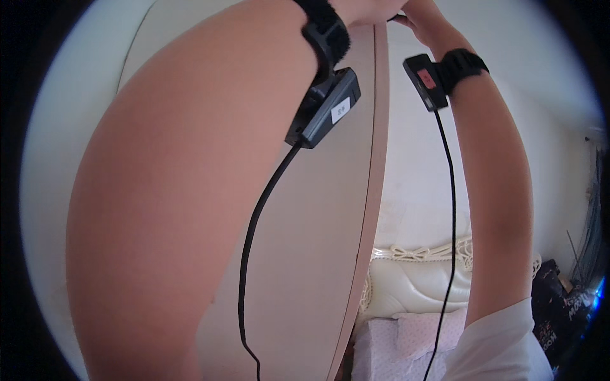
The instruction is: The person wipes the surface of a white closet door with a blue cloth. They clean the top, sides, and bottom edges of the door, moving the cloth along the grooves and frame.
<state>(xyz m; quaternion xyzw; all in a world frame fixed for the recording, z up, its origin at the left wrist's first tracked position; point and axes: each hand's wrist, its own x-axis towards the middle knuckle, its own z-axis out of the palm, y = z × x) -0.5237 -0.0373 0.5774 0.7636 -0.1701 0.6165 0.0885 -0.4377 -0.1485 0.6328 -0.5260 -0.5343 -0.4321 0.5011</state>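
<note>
Both my arms reach up to the top edge, where the hands come close together. My left hand (380, 10) is mostly cut off by that edge, beside the upper part of a tall pale panel (318, 209) that looks like a wardrobe side or door. Its fingers are hidden. Just right of it, my right hand (424, 20) looks closed, near the panel's upright edge (377, 127). A thin dark piece (397, 18) shows at its fingers, too small to name. Black straps with small dark boxes sit on my left wrist (325, 32) and right wrist (462, 70).
Black cables (243, 273) hang down from both wrist boxes. Behind the panel, at the lower right, stands a bed with a cream padded headboard (416, 279) and a pale pink pillow (419, 333). Dark printed bags or fabric (559, 311) are piled beside it, below a dark curtain (594, 209).
</note>
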